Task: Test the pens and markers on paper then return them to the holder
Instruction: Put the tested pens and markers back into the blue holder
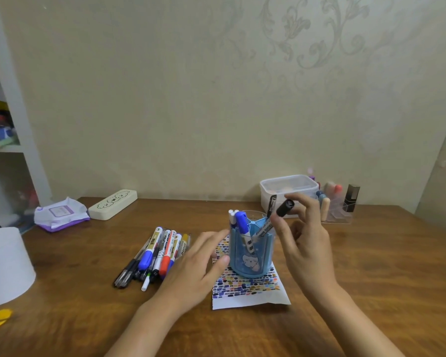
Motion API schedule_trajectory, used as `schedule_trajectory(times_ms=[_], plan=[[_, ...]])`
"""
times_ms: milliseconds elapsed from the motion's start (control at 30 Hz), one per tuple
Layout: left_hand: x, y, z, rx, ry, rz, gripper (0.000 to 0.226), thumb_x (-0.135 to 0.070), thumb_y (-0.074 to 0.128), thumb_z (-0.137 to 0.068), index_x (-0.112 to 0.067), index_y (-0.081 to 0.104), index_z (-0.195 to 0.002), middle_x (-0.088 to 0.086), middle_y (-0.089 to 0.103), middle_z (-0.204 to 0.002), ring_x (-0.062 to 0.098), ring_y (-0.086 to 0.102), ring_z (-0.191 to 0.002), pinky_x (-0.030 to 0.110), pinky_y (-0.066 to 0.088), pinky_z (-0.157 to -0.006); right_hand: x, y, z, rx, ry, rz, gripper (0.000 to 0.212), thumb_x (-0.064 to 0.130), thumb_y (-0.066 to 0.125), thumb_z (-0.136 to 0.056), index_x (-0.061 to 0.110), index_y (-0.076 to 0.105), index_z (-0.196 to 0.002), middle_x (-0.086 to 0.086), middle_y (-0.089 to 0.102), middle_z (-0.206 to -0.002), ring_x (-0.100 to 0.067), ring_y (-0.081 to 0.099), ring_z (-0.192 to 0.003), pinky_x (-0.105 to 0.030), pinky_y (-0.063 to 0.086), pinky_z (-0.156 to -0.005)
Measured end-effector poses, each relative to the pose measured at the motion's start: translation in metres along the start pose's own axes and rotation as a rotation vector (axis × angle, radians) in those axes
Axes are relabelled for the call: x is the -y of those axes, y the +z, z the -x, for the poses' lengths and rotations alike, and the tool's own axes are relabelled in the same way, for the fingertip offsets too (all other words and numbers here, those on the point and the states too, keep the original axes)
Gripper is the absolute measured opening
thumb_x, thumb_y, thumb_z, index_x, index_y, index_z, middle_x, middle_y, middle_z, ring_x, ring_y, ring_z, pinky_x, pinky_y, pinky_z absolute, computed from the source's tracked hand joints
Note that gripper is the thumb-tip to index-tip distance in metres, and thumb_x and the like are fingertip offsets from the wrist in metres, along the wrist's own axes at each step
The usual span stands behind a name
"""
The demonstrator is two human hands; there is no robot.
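A translucent blue holder point(252, 256) stands on a sheet of paper point(250, 295) covered in small colour swatches. A blue-capped marker point(243, 225) and white pens lean in its left side. My right hand point(307, 243) pinches a black-capped marker point(273, 222) whose lower end sits slanted in the holder's right compartment. My left hand point(198, 269) hovers with relaxed fingers just left of the holder, its fingertips close to the holder's wall. A pile of markers and pens point(155, 256) lies on the wooden desk point(88, 318) to the left.
A clear lidded box point(289, 191) and an acrylic organiser with cosmetics point(337, 204) stand at the back right. A cream pencil case point(112, 204) and a wipes pack point(59, 215) lie at the back left. A white cylinder point(5, 266) sits at the left edge.
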State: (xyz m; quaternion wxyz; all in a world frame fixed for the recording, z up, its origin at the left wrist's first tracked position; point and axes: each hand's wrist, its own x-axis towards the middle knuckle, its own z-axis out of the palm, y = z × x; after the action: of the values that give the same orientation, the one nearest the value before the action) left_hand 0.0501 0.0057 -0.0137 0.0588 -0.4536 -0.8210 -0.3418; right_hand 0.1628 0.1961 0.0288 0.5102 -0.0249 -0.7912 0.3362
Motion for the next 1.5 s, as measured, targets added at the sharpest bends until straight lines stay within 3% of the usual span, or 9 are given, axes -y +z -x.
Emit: schedule_trajectory(times_ms=[233,467,600,667,733,833,933,1067,1500], plan=[[-0.001,0.000,0.001,0.019,-0.010,0.011,0.056,-0.055,0.036,-0.100,-0.058,0.008,-0.149,-0.037,0.025,-0.138,-0.010,0.049,-0.111,0.028,0.052,-0.092,-0.009,0.009,-0.008,0.067,0.012,0.030,0.036,0.032,0.061,-0.098,0.031,0.042,-0.128,0.011,0.071,-0.095,-0.013,0.069,-0.067,-0.046,0.056,-0.059],[-0.001,-0.002,0.000,0.010,-0.006,0.052,0.055,-0.052,0.038,-0.101,-0.062,0.010,-0.147,-0.038,0.027,-0.134,-0.008,0.048,-0.112,0.025,0.052,-0.090,-0.007,0.016,-0.003,0.227,0.014,0.185,0.036,0.034,0.061,-0.098,0.044,0.041,-0.125,0.020,0.069,-0.089,0.005,0.062,-0.065,-0.018,0.047,-0.054],[-0.001,-0.003,-0.001,0.005,-0.006,0.031,0.053,-0.050,0.039,-0.102,-0.063,0.015,-0.146,-0.036,0.029,-0.131,-0.008,0.047,-0.112,0.023,0.052,-0.088,-0.005,0.017,0.001,0.314,0.057,0.198,0.031,0.037,0.057,-0.098,0.047,0.040,-0.122,0.014,0.075,-0.105,-0.005,0.073,-0.086,-0.023,0.060,-0.062],[0.000,-0.005,-0.001,0.012,-0.018,0.019,0.053,-0.048,0.041,-0.101,-0.064,0.016,-0.146,-0.034,0.031,-0.131,-0.007,0.048,-0.112,0.022,0.053,-0.087,-0.005,0.015,0.001,0.308,0.052,0.199,0.030,0.040,0.057,-0.097,0.049,0.042,-0.121,0.029,0.070,-0.105,-0.001,0.071,-0.083,-0.025,0.060,-0.063],[0.001,-0.006,-0.001,-0.002,-0.032,-0.002,0.054,-0.045,0.043,-0.102,-0.062,0.017,-0.146,-0.034,0.033,-0.129,-0.006,0.049,-0.111,0.020,0.051,-0.085,-0.004,0.012,0.003,0.291,0.037,0.195,0.033,0.039,0.057,-0.096,0.051,0.043,-0.123,0.044,0.058,-0.100,0.009,0.065,-0.074,-0.016,0.054,-0.057],[0.010,-0.013,-0.001,-0.085,-0.100,-0.061,0.052,-0.031,0.045,-0.103,-0.054,0.030,-0.146,-0.032,0.041,-0.124,-0.006,0.045,-0.114,0.018,0.044,-0.091,-0.006,0.009,0.006,0.255,0.041,0.171,0.042,0.028,0.062,-0.097,0.042,0.047,-0.133,0.032,0.060,-0.113,0.014,0.058,-0.072,-0.006,0.045,-0.060],[0.027,-0.020,0.002,-0.150,-0.194,-0.236,0.044,-0.015,0.044,-0.100,-0.040,0.054,-0.135,-0.023,0.053,-0.120,0.003,0.041,-0.120,0.028,0.037,-0.106,-0.005,0.007,0.008,0.197,0.047,0.141,0.039,0.028,0.062,-0.096,0.034,0.051,-0.133,0.022,0.063,-0.113,0.001,0.060,-0.073,-0.011,0.045,-0.058],[0.030,-0.023,0.004,-0.132,-0.291,-0.374,0.043,-0.012,0.045,-0.098,-0.037,0.061,-0.129,-0.017,0.058,-0.129,0.010,0.036,-0.130,0.029,0.029,-0.110,-0.001,0.006,0.011,0.121,0.034,0.096,0.021,0.023,0.060,-0.095,0.030,0.056,-0.114,0.021,0.057,-0.090,-0.012,0.056,-0.066,-0.015,0.041,-0.054],[0.029,-0.018,0.005,-0.089,-0.239,-0.387,0.037,-0.017,0.047,-0.100,-0.037,0.063,-0.127,-0.021,0.058,-0.128,0.002,0.039,-0.128,0.024,0.029,-0.112,0.005,0.011,0.019,0.282,0.039,0.077,0.014,0.019,0.060,-0.097,0.032,0.059,-0.102,0.021,0.062,-0.095,-0.003,0.061,-0.076,-0.015,0.046,-0.057]])
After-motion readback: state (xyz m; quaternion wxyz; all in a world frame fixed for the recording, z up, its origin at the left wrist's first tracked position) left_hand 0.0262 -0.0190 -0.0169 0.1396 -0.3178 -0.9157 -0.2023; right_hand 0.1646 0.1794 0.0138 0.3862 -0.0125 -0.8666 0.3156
